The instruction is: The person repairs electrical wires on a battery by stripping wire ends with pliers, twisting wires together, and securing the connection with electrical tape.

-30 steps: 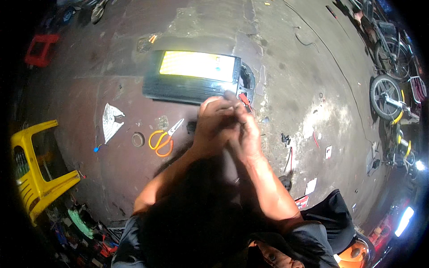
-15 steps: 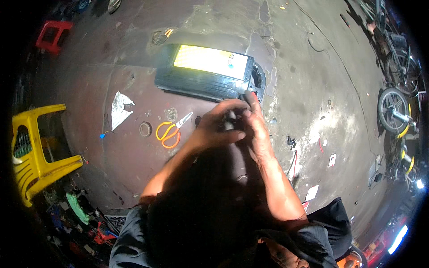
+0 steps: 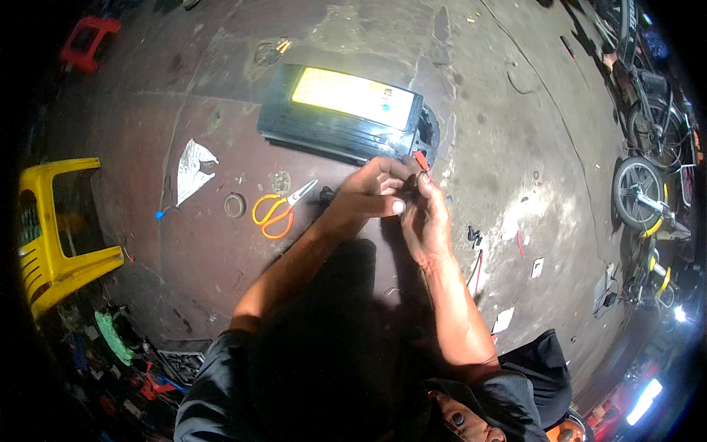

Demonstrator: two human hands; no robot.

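Note:
A long dark case with a yellow and white label lies on the floor just beyond my hands. Its right end has a dark rounded opening. Close to that end, my left hand has its fingers curled, and my right hand meets it with thumb and fingers bent together. Between the fingertips is something small and dark, too shadowed to name. A small red piece sticks up by the right fingertips, near the case's end. Orange-handled scissors lie left of my left forearm.
A roll of tape and a torn white sheet lie on the left floor. At far left stands a yellow plastic stool, with a red stool behind. Small dark parts lie right; a wheel stands beyond.
Both hands have shifted slightly and drawn closer at the fingertips. The red piece shows more plainly above the right fingers. The floor view has moved a little; the case stays in place.

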